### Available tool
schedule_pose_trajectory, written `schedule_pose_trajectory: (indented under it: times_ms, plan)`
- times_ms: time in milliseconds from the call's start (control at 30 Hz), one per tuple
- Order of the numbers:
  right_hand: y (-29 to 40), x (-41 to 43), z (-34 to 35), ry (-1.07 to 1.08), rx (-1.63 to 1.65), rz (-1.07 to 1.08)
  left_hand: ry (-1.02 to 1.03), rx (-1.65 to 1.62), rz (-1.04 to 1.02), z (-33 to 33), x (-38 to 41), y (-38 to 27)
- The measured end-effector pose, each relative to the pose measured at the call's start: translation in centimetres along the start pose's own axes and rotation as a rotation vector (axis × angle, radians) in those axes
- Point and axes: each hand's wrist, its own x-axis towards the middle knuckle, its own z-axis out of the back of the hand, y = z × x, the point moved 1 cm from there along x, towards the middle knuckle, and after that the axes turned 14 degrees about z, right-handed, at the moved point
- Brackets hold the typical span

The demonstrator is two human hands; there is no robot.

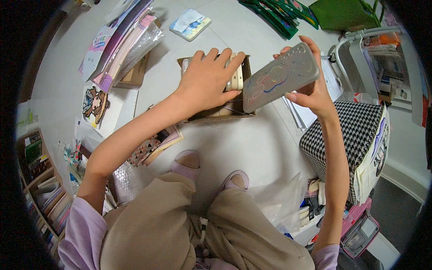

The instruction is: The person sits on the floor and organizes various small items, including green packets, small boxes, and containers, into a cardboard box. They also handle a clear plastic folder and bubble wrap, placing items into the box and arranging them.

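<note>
My right hand (312,91) grips a translucent phone case (281,77) by its edges, thumb on the near side and fingers behind. Coloured curving lines decorate the case, which is tilted above the right end of an open cardboard box (219,118). Inside that box, cream and clear phone cases (237,76) stand packed on edge. My left hand (207,79) lies across them, its spread fingers over the far side and its thumb on the near side. The palm hides much of the row. Brown cardboard shows in the near part of the box.
A blue-and-yellow square item (190,25) lies on the floor beyond the box. Plastic-wrapped folders (125,47) stand at the left. To the right are papers (305,111), a houndstooth storage box (337,135) and a metal-framed rack (351,64). My slippered feet (236,180) are just below.
</note>
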Motion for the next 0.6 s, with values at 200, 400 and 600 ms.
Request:
schedule_pose_trajectory:
  times_ms: [200,400,600]
  plan:
    - [-0.7,1.9,-1.9,0.269,-0.417,0.104,0.022,-0.002,0.004,0.3,-0.1,0.2]
    - [-3.2,0.8,-5.2,0.285,-0.697,0.161,0.0,0.005,-0.009,0.1,0.2,0.1]
    - [-3.3,-0.1,-5.5,0.254,-0.73,0.172,-0.029,0.017,0.007,-0.1,0.1,-0.1]
